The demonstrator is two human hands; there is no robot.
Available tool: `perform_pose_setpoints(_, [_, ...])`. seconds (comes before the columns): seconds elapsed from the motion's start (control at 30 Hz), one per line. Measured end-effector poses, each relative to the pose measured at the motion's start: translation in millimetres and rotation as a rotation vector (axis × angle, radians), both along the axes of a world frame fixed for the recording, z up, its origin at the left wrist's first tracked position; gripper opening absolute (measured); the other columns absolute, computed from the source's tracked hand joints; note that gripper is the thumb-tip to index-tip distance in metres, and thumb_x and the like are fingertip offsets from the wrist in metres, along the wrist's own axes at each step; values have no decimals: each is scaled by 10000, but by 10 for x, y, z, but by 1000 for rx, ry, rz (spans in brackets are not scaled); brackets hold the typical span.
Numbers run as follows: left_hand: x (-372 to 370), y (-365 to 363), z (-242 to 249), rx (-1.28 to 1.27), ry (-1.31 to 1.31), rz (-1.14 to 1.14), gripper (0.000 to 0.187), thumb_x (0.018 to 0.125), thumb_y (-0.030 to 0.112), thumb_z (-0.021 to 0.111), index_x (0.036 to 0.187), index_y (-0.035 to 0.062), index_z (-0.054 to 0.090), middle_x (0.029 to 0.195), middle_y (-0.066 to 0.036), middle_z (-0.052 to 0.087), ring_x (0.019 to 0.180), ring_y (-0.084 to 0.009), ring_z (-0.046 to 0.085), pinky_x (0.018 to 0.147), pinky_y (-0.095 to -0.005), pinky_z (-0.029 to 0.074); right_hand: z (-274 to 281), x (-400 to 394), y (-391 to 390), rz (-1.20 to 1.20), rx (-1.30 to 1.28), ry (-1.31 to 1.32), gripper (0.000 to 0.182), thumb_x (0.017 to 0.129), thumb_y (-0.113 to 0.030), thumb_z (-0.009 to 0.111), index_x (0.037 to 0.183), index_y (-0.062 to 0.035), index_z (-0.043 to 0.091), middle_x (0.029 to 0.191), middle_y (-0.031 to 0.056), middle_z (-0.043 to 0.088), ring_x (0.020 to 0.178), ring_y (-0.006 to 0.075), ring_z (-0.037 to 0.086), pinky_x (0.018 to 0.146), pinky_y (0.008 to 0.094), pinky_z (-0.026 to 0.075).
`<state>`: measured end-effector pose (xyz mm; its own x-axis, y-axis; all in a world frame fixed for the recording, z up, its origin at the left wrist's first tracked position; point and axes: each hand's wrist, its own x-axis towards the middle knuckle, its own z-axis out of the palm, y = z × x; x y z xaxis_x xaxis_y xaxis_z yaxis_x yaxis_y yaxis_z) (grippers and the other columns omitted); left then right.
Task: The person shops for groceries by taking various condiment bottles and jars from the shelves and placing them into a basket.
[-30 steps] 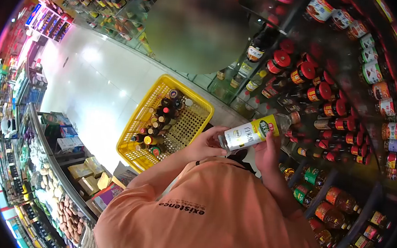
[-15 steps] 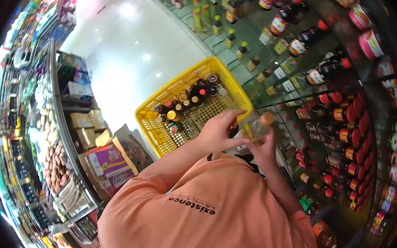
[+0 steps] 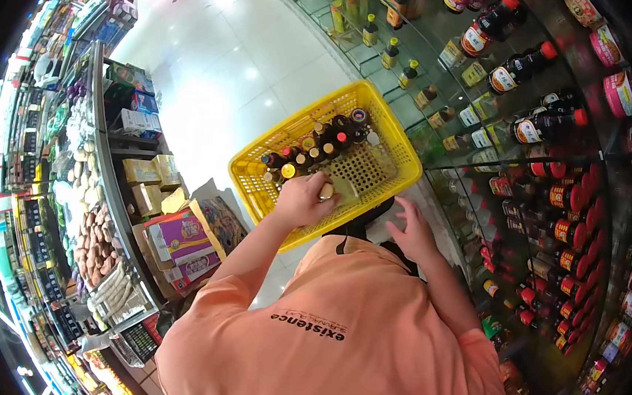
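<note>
The yellow plastic basket (image 3: 399,178) stands in front of my body, with several dark bottles (image 3: 327,145) with coloured caps along its far side. My left hand (image 3: 305,199) is inside the basket's near side, closed around a clear bottle (image 3: 345,191) with a tan cap. The bottle's cap shows by my fingers, and part of the bottle is hidden. To the right, just outside the basket's near rim, my right hand (image 3: 412,231) holds nothing, its fingers spread.
Glass shelves on the right carry dark sauce bottles (image 3: 515,73) and red-lidded jars (image 3: 567,232). On the left are a produce stand with brown root vegetables (image 3: 101,244) and cardboard boxes (image 3: 182,243) beneath it. Pale tiled floor (image 3: 222,64) stretches ahead.
The clear bottle has passed from my right hand to my left and moved left into the basket. My right hand has opened and stayed near the basket's right side.
</note>
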<state>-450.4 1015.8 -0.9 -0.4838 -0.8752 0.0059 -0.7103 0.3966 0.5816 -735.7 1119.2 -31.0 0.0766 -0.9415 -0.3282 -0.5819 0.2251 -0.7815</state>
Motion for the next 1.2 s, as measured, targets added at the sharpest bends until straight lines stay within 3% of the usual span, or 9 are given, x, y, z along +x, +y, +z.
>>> perform_pose_setpoints(0.1, [249, 8, -435, -44, -120, -9, 310, 836, 336, 712, 876, 74, 551, 710, -144, 641, 665, -367, 647, 576, -465, 517, -451, -257, 359, -112, 204, -36, 502, 884, -231, 696, 1327, -90, 507, 1254, 153, 606, 1002, 317, 661, 868, 423, 527])
perform_pose_setpoints(0.3, [627, 4, -1513, 135, -367, 58, 369, 888, 400, 658, 996, 79, 511, 837, -156, 674, 786, -382, 666, 665, -496, 520, -1152, -646, 1180, -165, 393, 115, 417, 862, -284, 702, 1196, -57, 596, 1036, 165, 700, 930, 333, 688, 812, 422, 539])
perform_pose_setpoints(0.53, [743, 55, -2253, 450, -570, 288, 366, 935, 406, 566, 1132, 102, 519, 1069, -192, 683, 968, -412, 671, 813, -537, 528, -1202, -817, 1637, -328, 525, 183, 429, 864, -286, 683, 1208, -46, 594, 963, 180, 715, 916, 348, 696, 814, 426, 534])
perform_pose_setpoints(0.63, [812, 78, -2535, 400, -625, 316, 342, 951, 390, 532, 1138, 105, 514, 1091, -195, 683, 985, -421, 668, 815, -551, 523, -1191, -862, 1694, -415, 475, 162, 435, 867, -288, 679, 1215, -40, 595, 988, 183, 716, 927, 348, 696, 819, 426, 533])
perform_pose_setpoints(1.0, [677, 10, -2729, 515, -697, 390, 374, 945, 369, 522, 1227, 132, 458, 1148, -187, 660, 1029, -412, 655, 829, -542, 527, -1286, -1418, 1774, -513, 349, 202, 357, 866, -248, 712, 1154, -54, 628, 920, 138, 704, 857, 280, 690, 760, 374, 535])
perform_pose_setpoints(1.1, [718, 133, -2630, 521, -582, 341, 557, 886, 380, 620, 1362, 199, 396, 1146, -197, 668, 1026, -420, 654, 844, -536, 526, -1383, -1826, 1679, -516, 281, 212, 351, 866, -236, 708, 1152, -50, 623, 910, 121, 700, 839, 257, 683, 743, 371, 531])
perform_pose_setpoints(1.2, [602, 248, -2378, 515, -636, 396, 666, 859, 369, 669, 1417, 189, 354, 1119, -218, 675, 1004, -422, 660, 835, -537, 526, -1443, -2257, 1327, -654, 201, 69, 369, 875, -204, 685, 1200, -56, 593, 896, 77, 683, 820, 217, 664, 735, 369, 524])
